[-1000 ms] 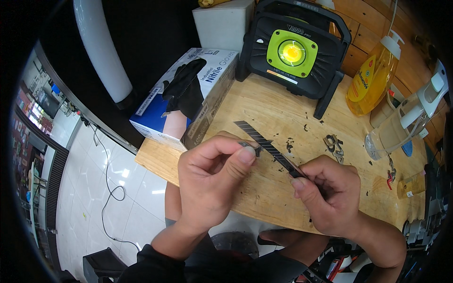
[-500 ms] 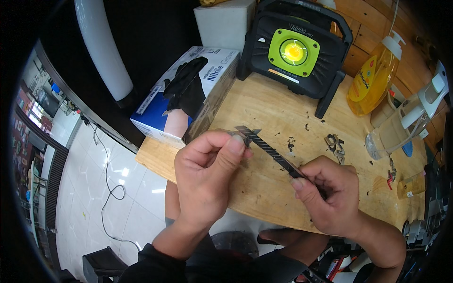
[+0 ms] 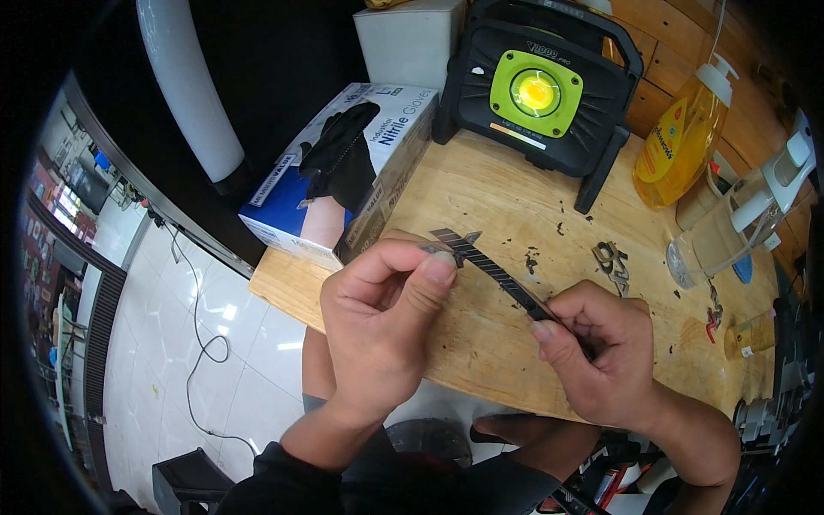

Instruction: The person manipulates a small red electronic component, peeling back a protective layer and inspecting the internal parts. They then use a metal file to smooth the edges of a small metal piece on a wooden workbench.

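My left hand [image 3: 378, 318] is closed in a pinch, thumb against forefinger, on a small grey piece [image 3: 474, 237]. Most of that piece is hidden by the fingertips and the blade; its exact kind does not show. My right hand [image 3: 599, 350] grips a snap-off utility knife [image 3: 506, 286], its long dark segmented blade out and slanting up to the left. Near its tip the blade crosses the small piece, just beside my left thumb. Both hands are raised over the front of the wooden table [image 3: 498, 369].
A lit work lamp [image 3: 536, 93] stands at the back. A glove box [image 3: 343, 163] with a black glove sits left. Dark scraps [image 3: 531, 260] and looped metal pieces [image 3: 611, 266] lie on the table. To the right are a yellow pump bottle [image 3: 678, 142] and a clear spray bottle [image 3: 721, 227].
My left thumb and fingers have shifted slightly right, along the small piece. The knife has hardly moved and still lies across it. Both grips are kept.
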